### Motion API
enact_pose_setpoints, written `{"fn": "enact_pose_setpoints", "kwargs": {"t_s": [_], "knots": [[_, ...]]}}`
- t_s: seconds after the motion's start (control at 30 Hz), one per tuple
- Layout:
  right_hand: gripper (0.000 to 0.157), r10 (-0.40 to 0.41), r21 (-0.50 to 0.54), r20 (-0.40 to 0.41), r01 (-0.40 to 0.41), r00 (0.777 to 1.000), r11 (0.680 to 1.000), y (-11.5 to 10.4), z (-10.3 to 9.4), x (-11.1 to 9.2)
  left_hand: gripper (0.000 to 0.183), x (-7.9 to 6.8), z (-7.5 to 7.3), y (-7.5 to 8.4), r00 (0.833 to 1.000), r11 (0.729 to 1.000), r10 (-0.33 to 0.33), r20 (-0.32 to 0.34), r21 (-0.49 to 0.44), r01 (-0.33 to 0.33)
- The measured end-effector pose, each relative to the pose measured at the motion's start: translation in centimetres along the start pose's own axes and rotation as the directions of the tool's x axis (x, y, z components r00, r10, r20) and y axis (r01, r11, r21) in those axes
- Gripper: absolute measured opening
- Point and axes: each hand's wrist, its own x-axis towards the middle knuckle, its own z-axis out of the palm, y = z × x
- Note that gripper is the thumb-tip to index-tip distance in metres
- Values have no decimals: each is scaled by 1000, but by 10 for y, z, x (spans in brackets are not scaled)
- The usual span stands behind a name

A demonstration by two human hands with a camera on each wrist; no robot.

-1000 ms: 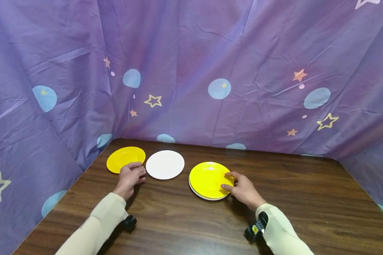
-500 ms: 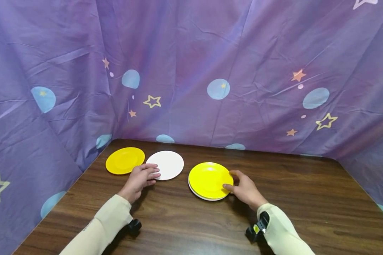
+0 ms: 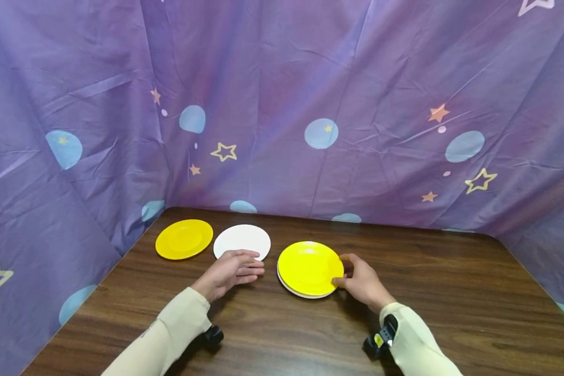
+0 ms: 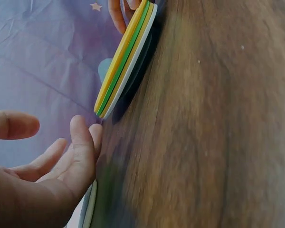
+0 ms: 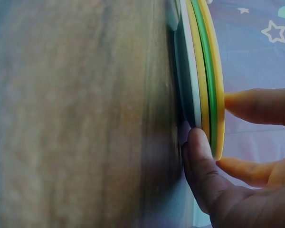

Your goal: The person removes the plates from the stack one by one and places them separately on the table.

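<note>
Several round plates lie in a stack (image 3: 307, 269), yellow on top. Its edge (image 4: 126, 59) shows yellow, green, yellow and white layers in the left wrist view. My right hand (image 3: 364, 284) grips the stack's right rim. In the right wrist view, fingertips (image 5: 199, 137) press the edge from below while others touch the yellow top plate (image 5: 220, 114). Between the stack and a white plate (image 3: 242, 239), my left hand (image 3: 232, 271) hovers with fingers extended, holding nothing. It covers the white plate's near edge in the head view.
A separate yellow plate (image 3: 184, 239) lies at the table's back left corner, beside the white one. The brown wooden table (image 3: 451, 292) is backed by a purple curtain (image 3: 282, 104) with stars and dots.
My left hand has moved right, from beside the yellow plate past the white plate toward the stack. My right hand stays at the stack's rim, its thumb shifting slightly.
</note>
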Motion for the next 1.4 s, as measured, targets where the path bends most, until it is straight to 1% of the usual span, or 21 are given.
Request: {"fn": "enact_pose_setpoints", "kwargs": {"t_s": [0.1, 0.3, 0.6, 0.73, 0.93, 1.2, 1.4], "knots": [[59, -12, 4, -1, 12, 1000, 1000, -1, 0, -1, 39, 3, 6, 0, 1000, 1000, -8, 20, -10, 8], [59, -7, 1, 2, 7, 1000, 1000, -3, -1, 0, 39, 7, 14, -1, 998, 999, -11, 67, -33, 13], [61, 4, -12, 11, -4, 1000, 1000, -4, -2, 0, 37, 11, 24, -2, 998, 999, -33, 47, -40, 34], [62, -4, -8, 19, 4, 1000, 1000, -6, -3, 0, 36, 13, 26, -1, 998, 998, -33, 46, -45, 35], [64, 10, -6, 35, -10, 999, 1000, -8, -5, -1, 37, 14, 29, -1, 998, 998, -37, 51, -57, 40], [65, -2, 3, 38, 2, 999, 1000, -6, -3, -2, 40, 14, 28, -5, 998, 998, -14, 64, -63, 18], [65, -1, -14, 48, 2, 999, 1000, -5, -1, -2, 44, 13, 27, -7, 996, 998, 10, 88, -56, -5]]}}
